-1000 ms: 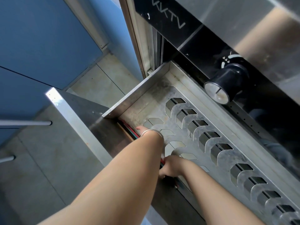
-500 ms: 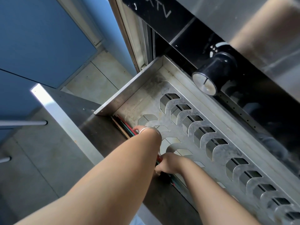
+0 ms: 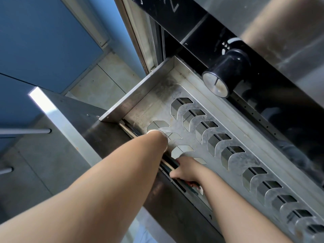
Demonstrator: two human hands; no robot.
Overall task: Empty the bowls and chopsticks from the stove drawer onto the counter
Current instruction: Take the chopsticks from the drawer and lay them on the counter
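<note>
The steel stove drawer [image 3: 140, 95] is pulled out, with a slotted metal rack [image 3: 196, 141] lying in it. A bundle of chopsticks [image 3: 167, 163], wooden, dark, red and green, lies in the narrow gap along the drawer's front wall. My right hand [image 3: 185, 171] has its fingers curled down into that gap and grips the chopsticks near their right end. My left arm reaches into the same gap further left. Its wrist [image 3: 157, 137] wears a silver bangle, and the hand beyond it is hidden behind the forearm. No bowls show.
A black control knob [image 3: 224, 76] juts out from the stove front just above the drawer's back edge. The drawer's dark front panel [image 3: 98, 123] stands between me and the gap. Blue cabinet doors [image 3: 35, 41] and a tiled floor lie to the left.
My right hand has slid a little right along the gap and curled deeper onto the chopsticks. The fingertips of my left hand have dropped out of sight behind the wrist.
</note>
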